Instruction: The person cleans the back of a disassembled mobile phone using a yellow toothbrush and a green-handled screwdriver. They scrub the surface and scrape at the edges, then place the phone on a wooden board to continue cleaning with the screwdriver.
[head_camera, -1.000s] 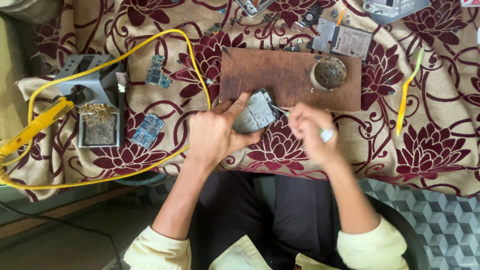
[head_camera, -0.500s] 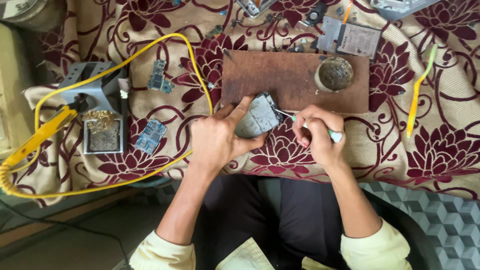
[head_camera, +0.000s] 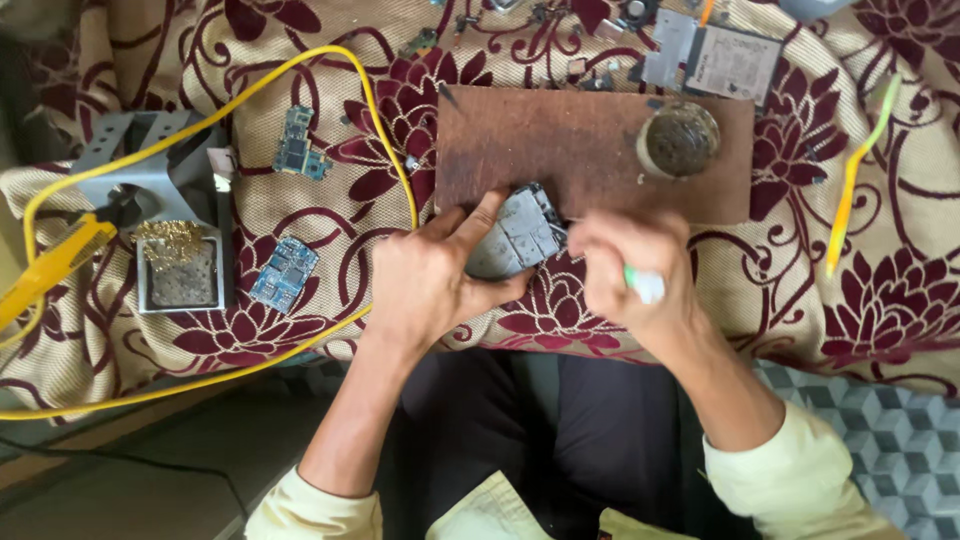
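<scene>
My left hand (head_camera: 430, 280) grips a small grey metal-shielded circuit board (head_camera: 515, 238) at the front edge of a brown wooden board (head_camera: 580, 150). My right hand (head_camera: 630, 270) is closed around a thin tool with a white and green handle (head_camera: 645, 285); its tip, hidden by my fingers, points at the circuit board's right side. Both hands rest over a cloth with dark red flowers (head_camera: 860, 300).
A round tin of dark paste (head_camera: 680, 140) sits on the wooden board's right end. Two blue circuit boards (head_camera: 285, 272) lie to the left, beside a soldering stand with brass wool (head_camera: 175, 260) and a yellow cable (head_camera: 380, 130). A yellow-green tool (head_camera: 850, 200) lies at right.
My right hand has moved left, closer to the circuit board, with the tool. The left hand keeps its hold. The view has shifted slightly.
</scene>
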